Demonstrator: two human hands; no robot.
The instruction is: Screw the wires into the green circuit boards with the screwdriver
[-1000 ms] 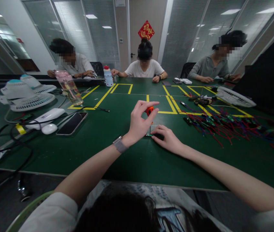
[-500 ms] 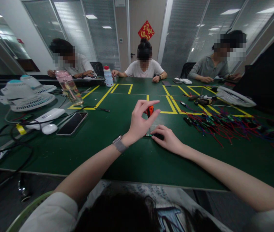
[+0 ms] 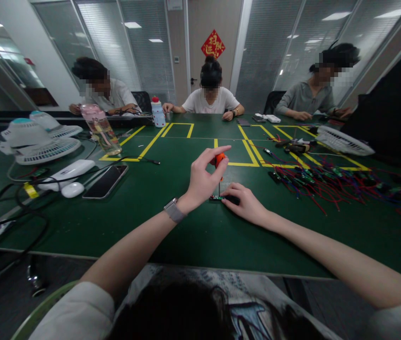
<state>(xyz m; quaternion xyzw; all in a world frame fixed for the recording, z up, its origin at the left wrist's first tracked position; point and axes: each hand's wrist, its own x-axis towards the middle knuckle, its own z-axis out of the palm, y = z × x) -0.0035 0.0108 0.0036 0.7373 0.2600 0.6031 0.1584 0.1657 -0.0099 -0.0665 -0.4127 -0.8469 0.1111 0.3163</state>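
In the head view, my left hand (image 3: pixel 202 177) is upright over the table, thumb and fingers curled around the orange handle of a screwdriver (image 3: pixel 220 159). The thin shaft points straight down to a small green circuit board (image 3: pixel 216 198). Part of the handle is hidden behind my fingers. My right hand (image 3: pixel 246 204) rests on the table, its fingertips pressing the board's right end and a black part (image 3: pixel 232 199) attached or lying beside it. The exact contact of the screwdriver's tip is too small to make out.
Circuit boards with red and blue wires (image 3: pixel 310 177) lie in a heap at right, near pliers (image 3: pixel 297 147) and a white fan (image 3: pixel 344 140). On the left are a phone (image 3: pixel 106 182), a pink bottle (image 3: pixel 100 128), fans (image 3: pixel 45 141) and cables. Several people sit opposite.
My left thumb has shifted left and slightly down along the orange handle, and the handle looks turned. My right hand and the board stay where they were.
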